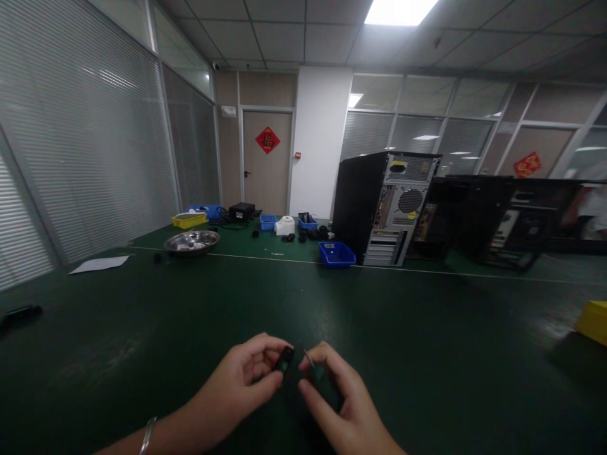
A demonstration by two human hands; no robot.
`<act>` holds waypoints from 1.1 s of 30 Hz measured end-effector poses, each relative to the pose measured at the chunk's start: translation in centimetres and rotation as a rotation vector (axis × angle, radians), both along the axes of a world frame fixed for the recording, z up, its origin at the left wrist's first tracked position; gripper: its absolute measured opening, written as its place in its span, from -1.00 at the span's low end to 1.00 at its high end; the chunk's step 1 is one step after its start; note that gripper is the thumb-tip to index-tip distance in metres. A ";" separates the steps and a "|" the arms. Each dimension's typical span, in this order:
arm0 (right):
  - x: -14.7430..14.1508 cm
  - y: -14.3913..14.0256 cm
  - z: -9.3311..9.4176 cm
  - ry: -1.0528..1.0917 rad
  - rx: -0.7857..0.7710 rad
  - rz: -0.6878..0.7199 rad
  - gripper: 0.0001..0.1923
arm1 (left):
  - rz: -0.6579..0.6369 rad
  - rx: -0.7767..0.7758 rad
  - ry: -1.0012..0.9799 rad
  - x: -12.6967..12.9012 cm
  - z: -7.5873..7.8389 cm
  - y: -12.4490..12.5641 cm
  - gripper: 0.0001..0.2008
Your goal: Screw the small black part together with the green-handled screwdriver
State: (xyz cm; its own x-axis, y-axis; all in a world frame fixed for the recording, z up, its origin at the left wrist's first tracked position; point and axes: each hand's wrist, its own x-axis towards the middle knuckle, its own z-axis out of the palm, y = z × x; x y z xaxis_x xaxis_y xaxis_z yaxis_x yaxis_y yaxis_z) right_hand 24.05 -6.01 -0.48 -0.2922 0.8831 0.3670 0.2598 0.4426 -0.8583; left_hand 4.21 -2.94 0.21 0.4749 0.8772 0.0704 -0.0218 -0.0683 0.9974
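Observation:
My left hand (249,373), a silver bracelet (148,436) at its wrist, pinches a small black part (284,359) between thumb and fingers. A green patch shows on that part; its exact kind I cannot make out. Close beside it on the right, my right hand (348,388) is curled, with a thin metal pin-like piece (308,357) at its index fingertip. The piece slants up toward the black part, with a small gap between them. Whatever else lies inside the right hand is dark and unclear. Both hands are over the green table (199,316).
Farther back stand a computer tower (398,208), a second computer case (502,221) and a blue bin (336,254). A metal dish (192,242) and a paper sheet (99,264) lie left. A dark object (21,314) is at the left edge, a yellow bin (592,322) at the right.

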 end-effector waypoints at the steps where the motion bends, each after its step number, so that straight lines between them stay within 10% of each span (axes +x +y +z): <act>1: 0.1 0.1 0.0 0.006 -0.021 -0.020 -0.91 | 0.053 0.013 -0.007 -0.6 0.0 0.8 -0.73; 6: 0.4 0.5 0.2 -0.004 -0.109 -0.112 -0.88 | 0.635 0.009 -0.137 -5.8 0.3 6.4 -0.78; 13: 0.6 0.6 0.3 -0.001 -0.129 -0.124 -0.84 | 0.943 -0.012 -0.277 -10.9 -0.8 10.1 -0.78; 25: 0.8 0.8 0.1 0.000 -0.161 -0.131 -0.80 | 0.818 -0.021 -0.299 -8.6 -0.1 8.7 -0.87; 33: 0.6 1.1 -0.1 -0.019 -0.109 -0.161 -0.83 | 0.392 -0.097 -0.139 -3.7 0.2 4.2 -0.69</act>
